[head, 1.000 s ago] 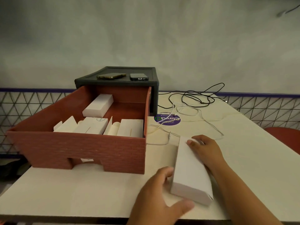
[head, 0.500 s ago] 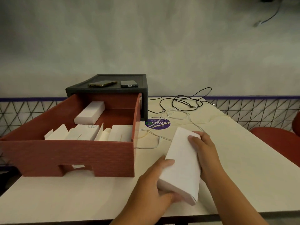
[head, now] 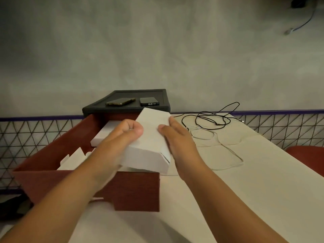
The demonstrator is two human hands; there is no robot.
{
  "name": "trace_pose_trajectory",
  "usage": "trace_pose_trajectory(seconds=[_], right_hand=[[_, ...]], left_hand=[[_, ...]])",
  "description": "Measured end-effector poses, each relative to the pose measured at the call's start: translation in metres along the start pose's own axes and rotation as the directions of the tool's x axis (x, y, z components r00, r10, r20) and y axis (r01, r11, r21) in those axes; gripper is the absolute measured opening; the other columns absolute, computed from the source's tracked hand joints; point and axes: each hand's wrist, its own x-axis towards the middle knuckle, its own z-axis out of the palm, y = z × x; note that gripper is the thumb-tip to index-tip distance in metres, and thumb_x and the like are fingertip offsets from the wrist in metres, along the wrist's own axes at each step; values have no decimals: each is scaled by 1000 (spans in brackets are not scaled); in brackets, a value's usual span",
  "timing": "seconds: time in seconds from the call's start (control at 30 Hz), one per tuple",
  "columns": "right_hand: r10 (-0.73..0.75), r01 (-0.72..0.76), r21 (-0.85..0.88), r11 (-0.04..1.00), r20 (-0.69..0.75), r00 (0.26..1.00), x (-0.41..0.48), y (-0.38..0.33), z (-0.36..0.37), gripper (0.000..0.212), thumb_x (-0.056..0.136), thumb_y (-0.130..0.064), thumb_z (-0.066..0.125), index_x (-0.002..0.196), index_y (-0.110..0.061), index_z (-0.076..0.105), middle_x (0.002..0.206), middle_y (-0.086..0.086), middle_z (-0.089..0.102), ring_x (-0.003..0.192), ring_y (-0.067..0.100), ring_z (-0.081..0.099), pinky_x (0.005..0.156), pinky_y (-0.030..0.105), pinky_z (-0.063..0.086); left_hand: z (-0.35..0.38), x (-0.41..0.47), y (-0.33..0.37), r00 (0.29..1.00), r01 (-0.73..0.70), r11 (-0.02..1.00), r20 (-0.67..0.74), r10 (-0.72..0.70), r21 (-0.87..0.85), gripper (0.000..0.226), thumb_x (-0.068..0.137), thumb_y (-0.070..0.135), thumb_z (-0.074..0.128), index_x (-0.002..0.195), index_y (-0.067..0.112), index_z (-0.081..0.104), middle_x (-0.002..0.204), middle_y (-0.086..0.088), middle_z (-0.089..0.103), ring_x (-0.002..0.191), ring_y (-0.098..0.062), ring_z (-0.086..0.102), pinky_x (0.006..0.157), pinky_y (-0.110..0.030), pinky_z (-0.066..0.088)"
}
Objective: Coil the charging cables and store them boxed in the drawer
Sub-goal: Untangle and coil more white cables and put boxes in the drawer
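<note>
A long white box (head: 151, 135) is held in the air, tilted, above the right side of the open red-brown drawer (head: 43, 179). My left hand (head: 115, 144) grips its left edge and my right hand (head: 177, 141) presses its right edge. Inside the drawer lie other white boxes (head: 105, 135), partly hidden by my arms. A black cable (head: 213, 118) and a white cable (head: 228, 151) lie loose and tangled on the white table (head: 245, 190) to the right.
The drawer slides out of a dark grey cabinet (head: 157, 107) with two phones (head: 121, 102) on top. A red chair (head: 305, 153) stands at the right table edge. A wire mesh fence runs behind the table.
Both hands lifted the white box off the table and carried it up and left, over the drawer's right side. The camera view tilted and moved closer.
</note>
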Motion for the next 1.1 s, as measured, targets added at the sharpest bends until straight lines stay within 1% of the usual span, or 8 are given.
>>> trace_pose_trajectory(seconds=[0.1, 0.2, 0.33, 0.5, 0.6, 0.7, 0.83, 1.1], right_hand=[[39, -28, -189, 981, 53, 998, 5, 0, 15, 45, 88, -30, 56, 131, -16, 53, 128, -2, 56, 111, 17, 54, 96, 32, 41], [-8, 38, -333, 942, 90, 996, 14, 11, 23, 33, 90, -22, 52, 105, 6, 61, 113, 21, 60, 102, 33, 54, 88, 41, 43], [-93, 146, -423, 894, 143, 985, 26, 29, 22, 26, 90, -8, 49, 103, 6, 66, 126, 16, 56, 111, 9, 41, 87, -6, 14], [-118, 136, -269, 953, 82, 990, 37, 46, 21, 28, 85, -2, 52, 100, -18, 70, 132, -10, 50, 137, 2, 23, 96, 14, 21], [-165, 168, -70, 983, 52, 985, 37, 58, 16, 24, 82, -3, 55, 88, -21, 70, 124, -18, 52, 129, -1, 36, 90, 11, 38], [-169, 169, -27, 985, 18, 986, 36, 72, 10, 30, 70, -19, 56, 93, -35, 66, 132, -23, 43, 126, -6, 37, 102, 21, 37], [-182, 183, -38, 982, 46, 982, 32, 76, 7, 46, 62, -24, 49, 104, -45, 56, 138, -21, 38, 111, -28, 34, 80, -5, 35], [-205, 206, -68, 976, 23, 979, 36, 83, 7, 46, 61, -25, 50, 99, -49, 56, 132, -25, 45, 119, -17, 40, 87, 0, 34]], left_hand=[[-22, 26, -10, 993, 97, 995, -68, -98, -17, 13, 92, 21, 49, 83, 26, 56, 88, -2, 53, 76, -15, 52, 57, -26, 40], [-40, 53, -26, 963, 253, 967, -101, -248, 38, 5, 89, 20, 54, 90, 21, 59, 102, -12, 57, 87, -23, 58, 63, -30, 46], [-50, 74, -38, 919, 379, 901, 33, -394, 213, 8, 84, 20, 62, 91, 18, 58, 95, -9, 60, 83, -20, 60, 59, -28, 47], [-59, 86, -47, 844, 386, 858, 247, -477, 340, 63, 55, 35, 85, 110, 30, 55, 115, 6, 58, 103, -12, 61, 86, -31, 51], [-64, 92, -59, 819, 322, 837, 314, -481, 442, 64, 73, 17, 78, 124, 34, 45, 121, 12, 53, 97, 0, 63, 78, -19, 53], [-67, 104, -72, 823, 229, 794, 323, -467, 563, 76, 74, 24, 79, 134, 42, 36, 136, 14, 40, 116, -2, 48, 95, -19, 44], [-66, 134, -84, 850, 72, 649, 294, -438, 757, 87, 77, 30, 75, 146, 36, 23, 152, 10, 26, 135, -11, 31, 112, -30, 30], [-52, 194, -97, 903, -70, 413, 234, -361, 908, 73, 87, 24, 66, 147, 25, 25, 153, 4, 28, 138, -17, 30, 108, -25, 27]])
